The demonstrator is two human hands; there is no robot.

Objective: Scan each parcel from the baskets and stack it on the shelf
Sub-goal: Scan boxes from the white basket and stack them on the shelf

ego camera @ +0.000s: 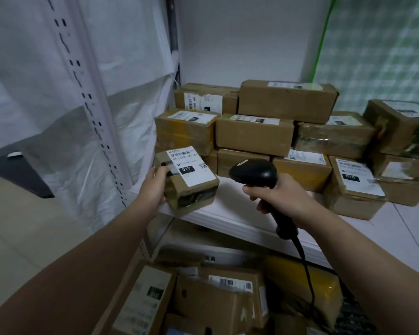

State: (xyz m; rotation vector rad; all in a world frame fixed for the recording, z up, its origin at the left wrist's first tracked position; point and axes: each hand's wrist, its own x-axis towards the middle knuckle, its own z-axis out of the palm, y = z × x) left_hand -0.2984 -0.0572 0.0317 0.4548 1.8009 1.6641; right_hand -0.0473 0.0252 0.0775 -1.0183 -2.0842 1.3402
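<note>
Waiting parcels: nearest to us, below the shelf, brown cardboard parcels with white labels (213, 293) lie crowded together. We cannot make out the basket itself.
Cable: the scanner's black cable (305, 262) hangs down over those parcels.
Left hand: our left hand (155, 187) grips one end of the small brown cardboard parcel with a white shipping label (191, 182). The thumb lies on top by the label's edge, and the other fingers curl underneath, mostly hidden.
Held parcel: it sits tilted over the front left corner of the white shelf board (228, 206). We cannot tell whether it touches the board.
Right hand: our right hand (276, 192) wraps all its fingers round the handle of the black handheld barcode scanner (254, 174). We cannot tell whether the trigger is pressed.
Scanner: its head is just beside the parcel, aimed towards the label.
Stack: taped brown cardboard boxes (254, 136) stand in rows along the shelf's back edge.
Risk: the one-ended grip on glossy tape could slip, and the parcel would then drop off the front edge. Glare from the clear tape across the label could spoil the read. The cable could snag a parcel below when we reach.
</note>
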